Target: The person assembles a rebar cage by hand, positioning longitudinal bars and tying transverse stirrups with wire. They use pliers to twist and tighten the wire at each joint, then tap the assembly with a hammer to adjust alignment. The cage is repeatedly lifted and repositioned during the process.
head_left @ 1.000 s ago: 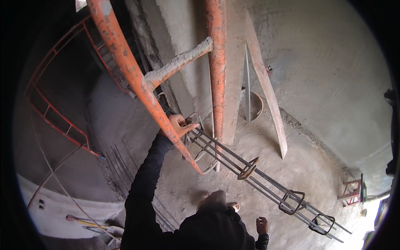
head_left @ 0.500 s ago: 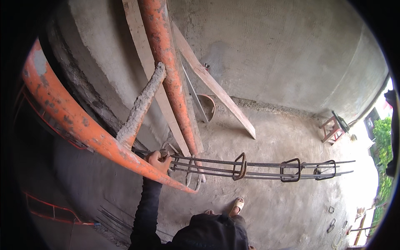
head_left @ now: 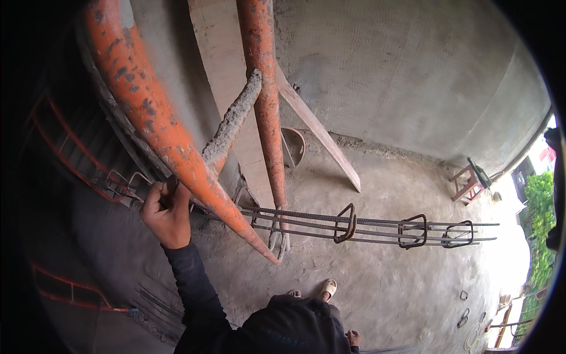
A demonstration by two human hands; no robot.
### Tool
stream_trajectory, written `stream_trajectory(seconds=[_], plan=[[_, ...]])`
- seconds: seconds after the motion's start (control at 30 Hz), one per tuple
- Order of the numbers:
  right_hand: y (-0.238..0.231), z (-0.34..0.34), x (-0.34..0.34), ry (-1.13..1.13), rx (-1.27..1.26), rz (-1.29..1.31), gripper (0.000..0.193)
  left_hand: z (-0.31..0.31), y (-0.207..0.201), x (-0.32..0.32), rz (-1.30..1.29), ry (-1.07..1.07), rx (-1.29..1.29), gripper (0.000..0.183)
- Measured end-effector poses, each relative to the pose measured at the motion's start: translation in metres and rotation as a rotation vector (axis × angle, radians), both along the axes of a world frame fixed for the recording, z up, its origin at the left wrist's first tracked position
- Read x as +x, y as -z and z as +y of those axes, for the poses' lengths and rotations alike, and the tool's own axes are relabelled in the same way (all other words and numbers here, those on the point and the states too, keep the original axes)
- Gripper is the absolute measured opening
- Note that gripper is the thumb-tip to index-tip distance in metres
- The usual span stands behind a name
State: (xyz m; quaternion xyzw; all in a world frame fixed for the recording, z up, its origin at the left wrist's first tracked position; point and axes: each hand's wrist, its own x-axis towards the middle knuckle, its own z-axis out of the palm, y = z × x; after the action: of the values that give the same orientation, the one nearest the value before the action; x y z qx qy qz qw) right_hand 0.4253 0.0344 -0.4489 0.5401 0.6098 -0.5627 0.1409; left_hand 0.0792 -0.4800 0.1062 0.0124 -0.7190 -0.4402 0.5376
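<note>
My left hand (head_left: 168,218) is closed, thumb and fingers pinched at the left part of a rebar cage (head_left: 377,222), behind an orange pipe frame (head_left: 177,150). A small dark piece shows between the fingers, too hidden to name. Long steel bars run level through the frame to the right. Square stirrups (head_left: 413,230) ring them there, and more stirrups (head_left: 132,184) stand just left of my hand. My right hand (head_left: 352,338) hangs low beside my body, small and partly hidden, its fingers unclear.
Wooden boards (head_left: 321,135) lean by the grey wall (head_left: 389,76). A small stool (head_left: 469,183) stands at the far right. Loose stirrups (head_left: 464,318) lie on the concrete floor (head_left: 401,283). Another orange frame (head_left: 73,292) and thin bars (head_left: 156,310) are at the lower left.
My left hand has moved left along the cage, from the frame's near pipe to beyond it. The view has shifted, and my right hand now shows at the lower edge.
</note>
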Motion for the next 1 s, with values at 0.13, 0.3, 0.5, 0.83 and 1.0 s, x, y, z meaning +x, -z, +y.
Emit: stream_trajectory(seconds=[0.13,0.3,0.5,0.83,1.0], plan=[[-0.041,0.017,-0.093,-0.365,0.597,0.193,0.030,-0.002,-0.029,0.040,-0.039,-0.184,-0.118,0.030],[-0.193,-0.070,-0.213,-0.855,0.588,0.754,0.023,-0.002,-0.044,0.095,-0.136,-0.276,-0.677,0.034],[-0.349,-0.201,-0.249,-1.506,0.074,1.327,0.058,0.013,-0.027,0.147,-0.102,0.105,-0.695,0.039],[-0.328,-0.231,-0.201,-1.161,-0.484,1.226,0.087,0.142,0.053,0.131,-0.403,0.551,-0.488,0.044],[-0.296,-0.149,-0.182,-0.817,-0.245,1.284,0.065,0.227,0.067,0.117,-0.574,0.621,-0.372,0.037]])
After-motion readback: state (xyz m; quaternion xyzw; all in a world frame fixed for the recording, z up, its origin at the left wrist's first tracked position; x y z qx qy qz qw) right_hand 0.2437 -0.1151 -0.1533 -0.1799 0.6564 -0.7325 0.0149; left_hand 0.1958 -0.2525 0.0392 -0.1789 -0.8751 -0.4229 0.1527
